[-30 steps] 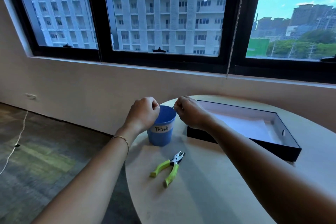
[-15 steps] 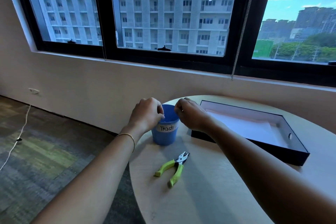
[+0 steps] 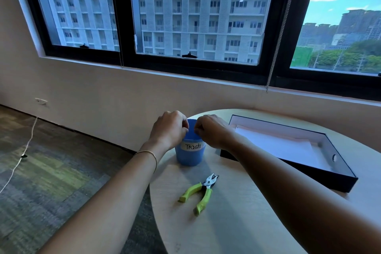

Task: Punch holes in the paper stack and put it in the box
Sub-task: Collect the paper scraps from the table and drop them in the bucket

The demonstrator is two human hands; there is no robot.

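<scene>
A white paper stack (image 3: 280, 146) lies flat inside an open black box (image 3: 321, 181) at the right of the round table. A green-handled hole punch (image 3: 201, 193) lies on the table in front of a blue cup (image 3: 190, 155) labelled "Trash". My left hand (image 3: 168, 130) and my right hand (image 3: 212, 131) hover over the cup's rim, both with fingers curled and fingertips pinched close together. Whether they pinch anything small is too small to tell.
The round light wooden table (image 3: 237, 229) ends close to the cup on the left. A wall with a window sill (image 3: 185, 74) lies behind. A white cable (image 3: 22, 154) runs across the carpet at left.
My two hands have drawn closer together over the cup. The view has shifted slightly; cup, punch and box stay where they were.
</scene>
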